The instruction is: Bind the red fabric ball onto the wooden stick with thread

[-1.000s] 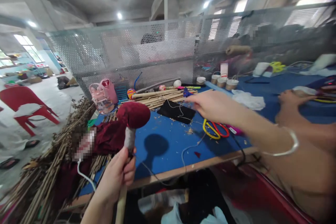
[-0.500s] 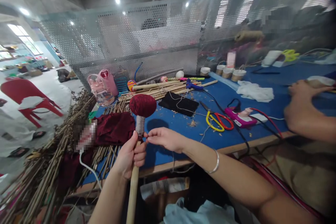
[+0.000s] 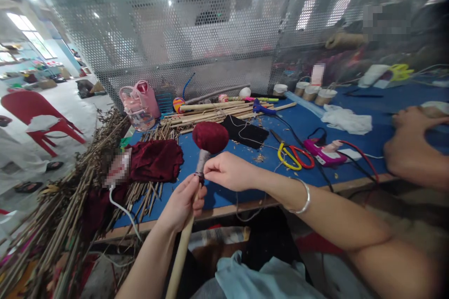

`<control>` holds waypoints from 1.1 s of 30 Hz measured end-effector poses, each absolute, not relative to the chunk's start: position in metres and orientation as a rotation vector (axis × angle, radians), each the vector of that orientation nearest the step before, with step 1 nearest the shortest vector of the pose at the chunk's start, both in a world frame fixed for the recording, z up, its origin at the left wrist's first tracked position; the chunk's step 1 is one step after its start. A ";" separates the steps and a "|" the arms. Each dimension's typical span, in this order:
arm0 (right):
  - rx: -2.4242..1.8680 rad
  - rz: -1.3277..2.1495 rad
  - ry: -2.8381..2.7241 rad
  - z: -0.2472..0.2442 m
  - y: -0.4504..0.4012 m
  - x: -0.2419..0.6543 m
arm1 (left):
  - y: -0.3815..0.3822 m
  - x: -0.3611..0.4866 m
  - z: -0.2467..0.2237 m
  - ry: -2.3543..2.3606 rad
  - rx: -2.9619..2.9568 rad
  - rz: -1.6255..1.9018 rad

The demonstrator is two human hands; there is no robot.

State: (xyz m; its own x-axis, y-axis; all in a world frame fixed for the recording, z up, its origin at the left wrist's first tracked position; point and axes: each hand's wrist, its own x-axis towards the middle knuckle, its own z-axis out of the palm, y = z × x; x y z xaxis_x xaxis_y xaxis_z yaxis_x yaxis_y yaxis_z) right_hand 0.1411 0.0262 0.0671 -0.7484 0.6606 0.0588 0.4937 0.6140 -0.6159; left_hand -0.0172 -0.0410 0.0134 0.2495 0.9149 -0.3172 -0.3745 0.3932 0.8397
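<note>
A wooden stick (image 3: 180, 259) carries a rounded head covered in dark red cloth (image 3: 209, 137). Just below the head, grey cord or tape binds the neck (image 3: 202, 161). My left hand (image 3: 185, 202) is wrapped round the stick, under the binding, and keeps it tilted with the head up. Close against the bound neck, my right hand (image 3: 233, 171) has its fingers pinched together. Whatever it pinches, if anything, is too small to make out. Dark red cloth (image 3: 156, 161) lies left of the head. A thin grey cord (image 3: 250, 217) hangs at the table edge beneath my right forearm.
On the blue table (image 3: 242, 189) are scissors (image 3: 293, 156), a purple power strip (image 3: 324, 153), black cloth (image 3: 245, 131), wooden sticks (image 3: 210, 114) and a white glove (image 3: 347, 120). Dry stalks (image 3: 66, 205) fill the left edge. Another person's hand (image 3: 409, 142) works at the right.
The stick's head has shifted right and leans more to the right. My right hand has moved up beside the bound neck, its fingers now curled in. The view has turned slightly.
</note>
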 end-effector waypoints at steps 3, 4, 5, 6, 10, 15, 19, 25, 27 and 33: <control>-0.842 0.182 -2.898 0.079 0.023 0.144 | -0.044 -0.007 0.010 1.042 0.836 0.947; -0.760 0.011 -2.989 0.082 0.024 0.144 | -0.044 -0.004 0.008 1.073 0.870 0.909; -0.659 -0.122 -3.070 0.086 0.026 0.145 | -0.045 -0.001 0.007 1.094 0.904 0.860; -0.555 -0.217 -3.139 0.089 0.028 0.146 | -0.045 0.001 0.006 1.104 0.937 0.807; -0.411 -0.389 -3.223 0.105 0.037 0.151 | -0.048 0.007 0.008 1.079 1.049 0.614; -0.518 -0.337 -3.117 0.119 0.036 0.175 | -0.053 0.029 0.032 1.221 1.306 0.532; -0.492 -0.018 -3.061 0.128 0.036 0.200 | -0.061 0.059 0.060 1.345 1.651 0.506; -0.476 0.800 -3.037 0.146 0.043 0.241 | -0.072 0.068 0.102 1.514 2.198 0.120; -0.488 0.901 -2.956 0.150 0.042 0.255 | -0.071 0.064 0.117 1.546 2.444 -0.032; -0.688 0.598 -2.836 0.143 0.003 0.287 | -0.058 0.060 0.145 1.647 2.765 -0.516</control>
State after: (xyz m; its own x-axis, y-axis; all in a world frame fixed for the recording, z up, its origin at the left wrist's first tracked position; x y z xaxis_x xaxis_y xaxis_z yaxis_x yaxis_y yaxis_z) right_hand 0.2875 0.0027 0.1427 -0.8809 0.4693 0.0624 0.4041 0.8140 -0.4172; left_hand 0.0601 -0.0578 0.1448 0.4412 0.8728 -0.2088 0.8357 -0.4844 -0.2589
